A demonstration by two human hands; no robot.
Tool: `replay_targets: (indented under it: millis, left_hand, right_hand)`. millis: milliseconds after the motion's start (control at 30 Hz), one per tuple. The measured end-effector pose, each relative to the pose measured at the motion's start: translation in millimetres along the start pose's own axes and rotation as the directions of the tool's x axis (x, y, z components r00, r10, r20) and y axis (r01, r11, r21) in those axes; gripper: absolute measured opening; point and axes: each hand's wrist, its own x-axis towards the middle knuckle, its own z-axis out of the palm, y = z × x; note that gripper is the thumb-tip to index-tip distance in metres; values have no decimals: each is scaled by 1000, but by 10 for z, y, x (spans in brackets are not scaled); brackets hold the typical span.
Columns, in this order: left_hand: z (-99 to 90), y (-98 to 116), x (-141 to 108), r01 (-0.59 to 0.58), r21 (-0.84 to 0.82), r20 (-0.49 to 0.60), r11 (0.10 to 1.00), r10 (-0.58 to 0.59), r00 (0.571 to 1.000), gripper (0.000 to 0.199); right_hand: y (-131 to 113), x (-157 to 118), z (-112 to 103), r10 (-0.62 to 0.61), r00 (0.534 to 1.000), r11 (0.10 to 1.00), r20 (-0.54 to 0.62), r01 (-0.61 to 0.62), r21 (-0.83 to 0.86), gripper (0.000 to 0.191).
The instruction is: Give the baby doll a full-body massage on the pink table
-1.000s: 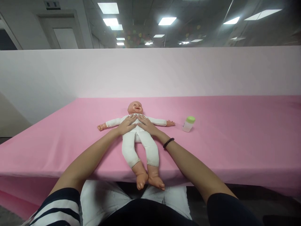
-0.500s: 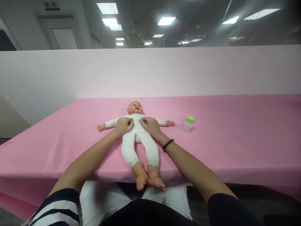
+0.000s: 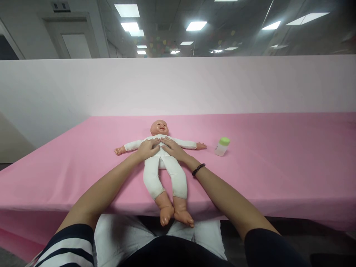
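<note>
The left hand (image 3: pixel 149 149) and the right hand (image 3: pixel 172 149) are lying palm down across the torso of the doll (image 3: pixel 162 160), fingers extended and fingertips almost meeting; neither is closing around anything, both are only touching the white cloth body. The doll is lying on its back beneath them, its head (image 3: pixel 160 127) showing just beyond the fingertips, its arms spreading out past each hand, and its legs running back between the forearms, the feet (image 3: pixel 174 215) reaching over the near table edge. To the right of the right hand, past the doll's outstretched arm, a small bottle (image 3: pixel 221 149) with a green cap (image 3: pixel 224 141) is standing apart from everything else on the pink cloth (image 3: pixel 272 159). A dark beaded bracelet (image 3: pixel 198 169) is circling the right wrist. Well beyond the hands, a white partition (image 3: pixel 194 85) is rising behind the table and hiding the lower part of a door (image 3: pixel 76 40), while ceiling lights (image 3: pixel 196 26) are glowing above it. The hands are covering most of the doll's chest and belly, and their palms are facing away from view. The bottle's contents are staying hard to make out, and the striped left sleeve (image 3: pixel 68 246) is running out of frame at the bottom.
</note>
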Motion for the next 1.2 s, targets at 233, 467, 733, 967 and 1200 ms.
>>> replay_targets:
  millis: [233, 467, 733, 967, 1200]
  left_hand:
    - [44, -30, 29, 140, 85, 76, 986, -147, 986, 60]
    - [9, 80, -14, 239, 105, -145, 965, -223, 964, 37]
    - [50, -32, -77, 51, 23, -164, 998, -46, 985, 39]
    - [17, -29, -43, 21, -71, -67, 997, -26, 997, 37]
    - [64, -124, 34, 30, -89, 77, 996, -23, 997, 57]
  right_hand:
    - [37, 24, 35, 266, 964, 962, 17, -264, -77, 77]
    - [-182, -48, -20, 232, 932, 917, -278, -305, -257, 32]
    - [-162, -39, 16, -88, 964, 989, -252, 55, -137, 18]
    - [-91, -40, 18, -12, 993, 1000, -115, 14, 13, 37]
    - [28, 28, 34, 202, 979, 979, 22, -201, -42, 67]
